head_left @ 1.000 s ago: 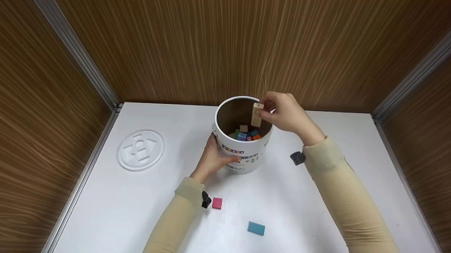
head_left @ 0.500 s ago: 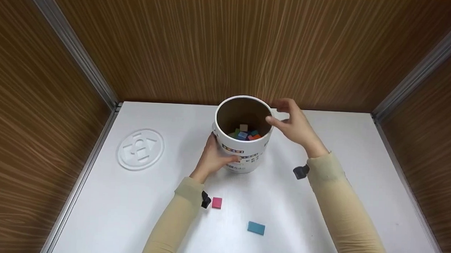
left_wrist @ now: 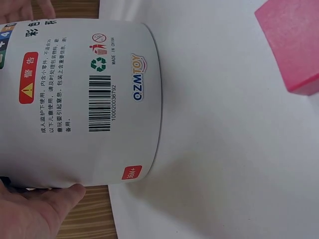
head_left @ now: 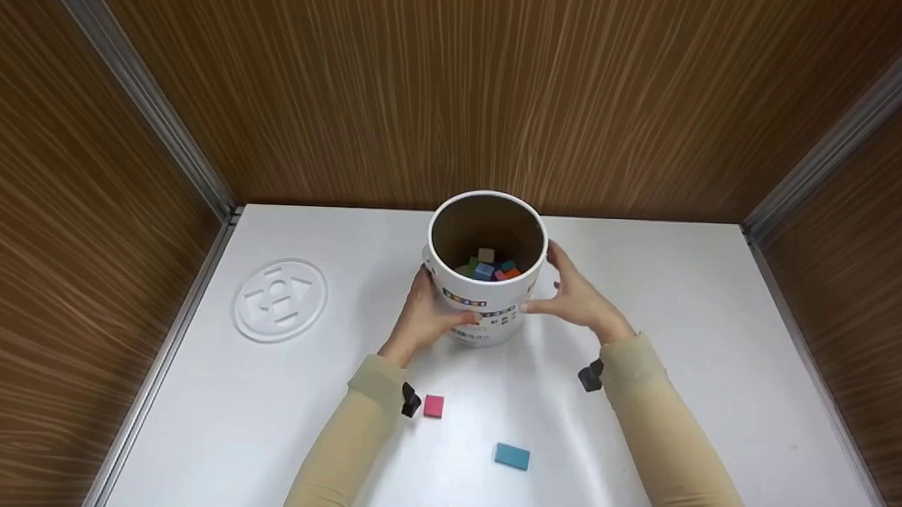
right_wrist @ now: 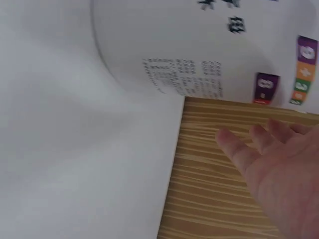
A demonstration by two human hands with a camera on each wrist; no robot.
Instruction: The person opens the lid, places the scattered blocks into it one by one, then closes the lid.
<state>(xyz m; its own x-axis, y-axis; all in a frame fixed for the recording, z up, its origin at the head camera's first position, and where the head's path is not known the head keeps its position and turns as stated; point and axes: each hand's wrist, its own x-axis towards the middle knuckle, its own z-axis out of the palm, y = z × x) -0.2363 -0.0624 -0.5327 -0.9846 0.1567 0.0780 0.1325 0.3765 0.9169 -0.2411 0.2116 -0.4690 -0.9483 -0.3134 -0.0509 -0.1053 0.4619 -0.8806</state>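
A white cylindrical tub (head_left: 493, 331) with printed labels stands upright, its open top showing several coloured wooden blocks (head_left: 485, 272) at the bottom. My left hand (head_left: 426, 316) holds the tub's left side, thumb across the front and fingers round the far side, partly hidden. To the right, my right hand (head_left: 578, 299) is spread around the tub's side, thumb towards the front. In the right wrist view its fingers (right_wrist: 237, 147) look slightly apart from the wall, with nothing in them. The left wrist view shows the barcode side of the tub and the left hand (left_wrist: 37, 211) against it.
A round white lid (head_left: 257, 326) with raised shapes lies at the left of the white table (head_left: 646, 245). A pink block (head_left: 434, 407) and a blue block (head_left: 512, 456) lie in front of the tub. Wood-grain panels (head_left: 351, 92) enclose the back and sides.
The right hand let go of a plain wooden block inside the tub, came out past the rim, and moved down beside the tub's right side. The left hand stayed in place.
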